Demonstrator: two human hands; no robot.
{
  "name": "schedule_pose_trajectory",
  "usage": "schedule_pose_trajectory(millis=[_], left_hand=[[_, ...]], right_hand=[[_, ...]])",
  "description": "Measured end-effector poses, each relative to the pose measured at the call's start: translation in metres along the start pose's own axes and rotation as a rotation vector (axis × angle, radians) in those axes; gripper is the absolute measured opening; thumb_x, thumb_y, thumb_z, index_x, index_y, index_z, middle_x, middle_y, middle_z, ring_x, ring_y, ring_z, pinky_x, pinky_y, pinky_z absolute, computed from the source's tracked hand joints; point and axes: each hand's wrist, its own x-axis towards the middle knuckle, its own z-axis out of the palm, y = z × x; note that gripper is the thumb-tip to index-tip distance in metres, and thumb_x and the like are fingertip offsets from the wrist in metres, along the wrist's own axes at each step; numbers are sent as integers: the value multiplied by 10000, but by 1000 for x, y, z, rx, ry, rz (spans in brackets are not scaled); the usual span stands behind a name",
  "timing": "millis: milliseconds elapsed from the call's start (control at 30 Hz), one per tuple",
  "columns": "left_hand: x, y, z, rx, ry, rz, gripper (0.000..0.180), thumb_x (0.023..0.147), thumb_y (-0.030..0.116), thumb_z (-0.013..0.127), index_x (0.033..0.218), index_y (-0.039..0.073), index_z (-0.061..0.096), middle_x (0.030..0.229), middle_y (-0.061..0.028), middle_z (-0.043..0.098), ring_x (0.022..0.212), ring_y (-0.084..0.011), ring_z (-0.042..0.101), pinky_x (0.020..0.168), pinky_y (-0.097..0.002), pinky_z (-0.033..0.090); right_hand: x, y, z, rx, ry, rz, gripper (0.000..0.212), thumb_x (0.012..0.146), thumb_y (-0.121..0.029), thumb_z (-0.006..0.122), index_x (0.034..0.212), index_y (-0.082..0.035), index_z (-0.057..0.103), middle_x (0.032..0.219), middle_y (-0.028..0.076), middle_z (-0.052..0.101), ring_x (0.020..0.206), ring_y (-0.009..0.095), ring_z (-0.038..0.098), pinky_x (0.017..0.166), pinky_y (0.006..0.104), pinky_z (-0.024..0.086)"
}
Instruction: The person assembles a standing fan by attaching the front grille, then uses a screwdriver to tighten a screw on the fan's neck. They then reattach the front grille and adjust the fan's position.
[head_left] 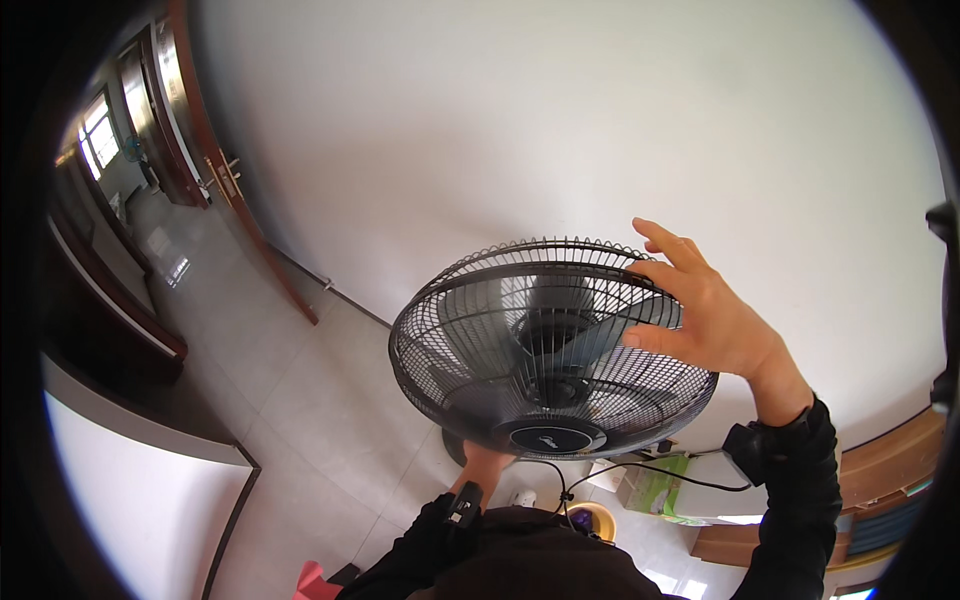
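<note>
The fan's front guard (460, 370) hides the left hand's (485, 460) fingers, so their grip cannot be told, and covers most of the stand behind. The yellow basin (603, 521) is partly hidden by the person's dark clothing (540, 560); its purple contents (582, 520) are too small to identify. The lower edge cuts off a pink object (315, 584).

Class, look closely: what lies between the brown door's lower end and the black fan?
In the head view, pale wall, dark skirting and grey tiled floor show between door and fan.
</note>
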Motion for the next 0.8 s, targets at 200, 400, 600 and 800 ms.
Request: schedule_pose_trajectory(millis=[200,400,600,800], left_hand=[[18,-15,25,-33,67,-53,703,901,586,452,1442,140,397,1463,-78,426,1362,-236,386,1112,-333,322],[10,-2,15,88,13,-29,675,935,553,384,1463,133,354,1482,-86,396,1389,-240,340,1127,-321,293],[6,14,4,145,54,13,594,977,473,305,1460,130,352,1485,-76,394,1401,-232,315,1142,-333,262],[36,-18,37,-182,-33,104,751,910,655,280,1513,208,253,1574,-73,234,1456,-283,185,1191,-430,159]], right_hand=[[22,-2,-28,79,-301,152,390,867,-307,697,1120,-12,666,1392,270,437,1221,385,465,986,444,421],[29,0,-26,110,-333,189,302,976,-269,517,1040,-34,694,1335,213,503,1197,347,462,961,406,426],[19,-5,13,-83,-51,96,286,993,-218,483,1022,8,656,1297,180,501,1111,306,448,977,401,382],[18,-19,22,-129,-1,164,298,995,-222,473,1055,27,626,1360,200,462,1305,361,359,1061,445,314]])
